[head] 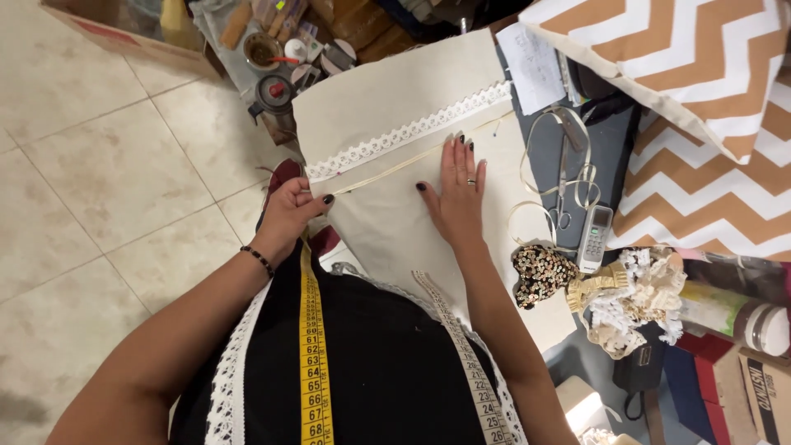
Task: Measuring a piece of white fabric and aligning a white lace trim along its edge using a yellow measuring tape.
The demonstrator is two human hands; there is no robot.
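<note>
Beige fabric [387,124] lies flat on the table [614,152], white lace trim [408,132] across it. Left hand [288,210] grip pinched on cream ribbon [387,169] at fabric's left edge; right hand [457,194] flat, fingers spread, pressing fabric. Scissors [562,185] just right; floor [99,181] open left.

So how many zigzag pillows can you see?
2. One zigzag pillow lies at the top right, overlapping the second zigzag pillow just below it, beside the scissors. Others may be hidden beyond the picture's edge.
</note>
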